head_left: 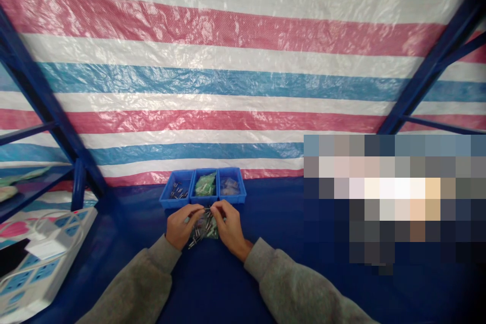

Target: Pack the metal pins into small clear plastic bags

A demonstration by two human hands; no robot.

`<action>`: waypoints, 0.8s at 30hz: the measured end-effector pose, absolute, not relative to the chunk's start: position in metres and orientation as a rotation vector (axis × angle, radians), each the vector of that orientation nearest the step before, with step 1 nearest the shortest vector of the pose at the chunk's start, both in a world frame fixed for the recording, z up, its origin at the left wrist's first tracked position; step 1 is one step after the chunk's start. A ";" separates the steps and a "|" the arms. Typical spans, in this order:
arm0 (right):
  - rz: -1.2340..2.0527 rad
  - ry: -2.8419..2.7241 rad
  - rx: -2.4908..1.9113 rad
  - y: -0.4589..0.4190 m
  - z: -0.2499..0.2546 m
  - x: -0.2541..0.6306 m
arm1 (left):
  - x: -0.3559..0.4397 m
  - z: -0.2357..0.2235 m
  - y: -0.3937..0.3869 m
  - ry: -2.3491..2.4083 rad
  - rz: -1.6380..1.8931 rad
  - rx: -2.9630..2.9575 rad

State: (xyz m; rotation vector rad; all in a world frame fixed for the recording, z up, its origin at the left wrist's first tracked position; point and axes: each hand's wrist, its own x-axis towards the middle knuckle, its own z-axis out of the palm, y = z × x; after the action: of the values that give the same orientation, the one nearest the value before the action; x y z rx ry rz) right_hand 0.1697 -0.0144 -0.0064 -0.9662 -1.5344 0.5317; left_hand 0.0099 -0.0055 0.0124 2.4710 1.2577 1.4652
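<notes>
My left hand (pixel 181 224) and my right hand (pixel 230 224) come together just in front of three joined blue bins, thumbs and fingers pinched. Between the fingertips is a small thin dark-and-silver piece (pixel 207 209), too small to name exactly; the fingers partly cover it. Below them, on the blue table, lies a loose pile of similar slim dark-and-silver pieces (pixel 196 235), mixed with clear and greenish plastic bags (pixel 210 230). More such pieces (pixel 178 191) lie in the left bin (pixel 164 199). Green bags (pixel 205 185) fill the middle bin, and clear bags (pixel 230 187) the right one.
A white power strip (pixel 56 268) with cables and a white adapter (pixel 51 240) lies at the left. Blue frame posts (pixel 63 116) slant up both sides before a striped plastic sheet (pixel 235 76). A pixelated patch hides the right side of the blue table (pixel 277 212).
</notes>
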 end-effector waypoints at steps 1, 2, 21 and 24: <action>0.533 -1.539 -0.962 -0.014 -0.006 0.170 | 0.010 0.012 -0.005 1.258 1.463 2.472; 0.536 -1.544 -0.957 -0.015 -0.006 0.170 | 0.010 0.012 -0.005 1.261 1.458 2.472; 0.506 -1.630 -0.930 -0.013 -0.007 0.170 | 0.012 0.017 -0.011 1.162 1.525 2.438; 0.507 -1.610 -0.941 -0.013 -0.005 0.171 | 0.011 0.016 -0.012 1.204 1.494 2.344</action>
State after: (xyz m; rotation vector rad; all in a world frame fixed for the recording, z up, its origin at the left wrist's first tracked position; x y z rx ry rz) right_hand 0.1709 -0.0127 -0.0055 -0.9412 -1.6095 0.5067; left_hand 0.0112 -0.0118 0.0157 2.3437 1.2039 1.4942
